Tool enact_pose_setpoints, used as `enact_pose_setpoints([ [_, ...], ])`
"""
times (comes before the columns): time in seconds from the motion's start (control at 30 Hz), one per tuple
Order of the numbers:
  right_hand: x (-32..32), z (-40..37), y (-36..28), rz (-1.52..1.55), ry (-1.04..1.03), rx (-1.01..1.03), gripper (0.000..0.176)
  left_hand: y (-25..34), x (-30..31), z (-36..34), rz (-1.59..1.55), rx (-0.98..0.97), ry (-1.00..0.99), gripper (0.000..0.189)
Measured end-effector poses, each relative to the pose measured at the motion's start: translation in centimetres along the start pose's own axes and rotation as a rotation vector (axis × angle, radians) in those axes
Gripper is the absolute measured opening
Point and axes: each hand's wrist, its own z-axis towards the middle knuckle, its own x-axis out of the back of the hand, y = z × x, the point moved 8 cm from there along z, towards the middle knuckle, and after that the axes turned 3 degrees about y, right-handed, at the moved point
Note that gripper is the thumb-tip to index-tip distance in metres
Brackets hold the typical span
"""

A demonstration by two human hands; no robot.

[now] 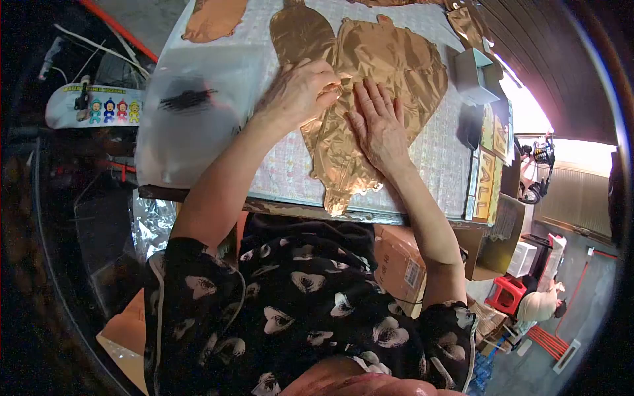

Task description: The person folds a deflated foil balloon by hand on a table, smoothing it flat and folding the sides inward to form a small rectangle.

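A large, flat, wrinkled gold foil balloon (393, 56) lies across the table, its narrow tab hanging near the front edge. My left hand (297, 89) is at the balloon's left side, its fingers curled into a pinch on the foil; the exact spot they grip is partly hidden. Flat on the middle of the balloon rests my right hand (383, 135), fingers stretched out and slightly apart. Just beyond my left hand lies a darker bronze foil balloon (300, 33), touching the gold one. Another copper-coloured foil piece (214, 18) sits at the far left.
Clear plastic sheets or bags (198, 145) with a bundle of thin black strips (188, 97) cover the table's left. At the right edge stand an open grey-white box (477, 78) and printed packaging (487, 188). Cardboard boxes (399, 264) are below the table; a person (541, 305) is farther right.
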Motion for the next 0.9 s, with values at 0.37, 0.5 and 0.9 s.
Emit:
enact_pose_setpoints([
  [0.37, 0.0, 0.0, 0.0, -0.003, 0.042, 0.029, 0.058, -0.2, 2.9, 1.4, 0.055, 0.105, 0.055, 0.023],
  [0.5, -0.1, -0.2, 0.0, 0.004, 0.049, 0.035, 0.058, -2.8, 4.9, 2.9, 0.370, 0.405, -0.180, 0.035],
  [0.9, -0.7, -0.3, 0.5, -0.041, 0.105, 0.063, 0.058, -7.0, 5.4, -1.5, 0.107, 0.748, 0.139, 0.054],
])
